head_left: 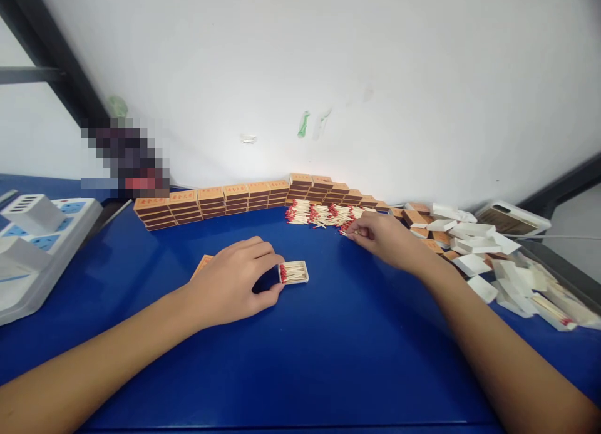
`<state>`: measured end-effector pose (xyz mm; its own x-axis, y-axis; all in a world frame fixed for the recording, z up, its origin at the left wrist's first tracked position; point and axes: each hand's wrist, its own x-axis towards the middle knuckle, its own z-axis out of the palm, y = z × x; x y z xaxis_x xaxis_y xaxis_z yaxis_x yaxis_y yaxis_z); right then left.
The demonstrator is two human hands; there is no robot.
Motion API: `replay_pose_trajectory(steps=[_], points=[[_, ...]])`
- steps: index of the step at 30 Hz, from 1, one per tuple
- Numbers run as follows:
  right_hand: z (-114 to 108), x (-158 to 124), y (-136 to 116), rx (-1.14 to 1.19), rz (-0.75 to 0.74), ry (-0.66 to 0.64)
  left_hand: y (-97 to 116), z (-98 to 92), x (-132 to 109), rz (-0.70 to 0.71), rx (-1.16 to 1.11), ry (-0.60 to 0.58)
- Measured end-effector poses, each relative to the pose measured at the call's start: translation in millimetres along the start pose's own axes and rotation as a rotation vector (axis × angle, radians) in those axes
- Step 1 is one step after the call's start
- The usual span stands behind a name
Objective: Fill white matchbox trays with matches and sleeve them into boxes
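My left hand pinches the left end of a small white matchbox tray lying on the blue table. Red-tipped matches lie side by side in that tray. Partly hidden behind the same hand is an orange matchbox cover. My right hand reaches to the right edge of a pile of loose matches. Its thumb and fingertips are pressed together on a few matches, whose red heads stick out to the left.
Closed matchboxes stand stacked in a long row along the white wall. To the right lie a heap of white trays and orange covers. A power strip with plugged-in adapters sits at the left, and a white-edged device at the back right.
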<state>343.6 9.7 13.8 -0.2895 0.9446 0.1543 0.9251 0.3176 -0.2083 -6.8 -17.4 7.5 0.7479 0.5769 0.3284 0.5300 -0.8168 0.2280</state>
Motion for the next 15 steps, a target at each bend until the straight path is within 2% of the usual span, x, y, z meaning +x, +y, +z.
replay_pose_trajectory(steps=[11, 15], points=[[-1.3, -2.0, -8.3, -0.010, 0.031, -0.034, 0.8, -0.7, 0.6, 0.005, 0.000, 0.007], [-5.5, -3.3, -15.8, 0.016, -0.014, -0.019, 1.0, -0.3, 0.9, 0.012, 0.002, 0.008]])
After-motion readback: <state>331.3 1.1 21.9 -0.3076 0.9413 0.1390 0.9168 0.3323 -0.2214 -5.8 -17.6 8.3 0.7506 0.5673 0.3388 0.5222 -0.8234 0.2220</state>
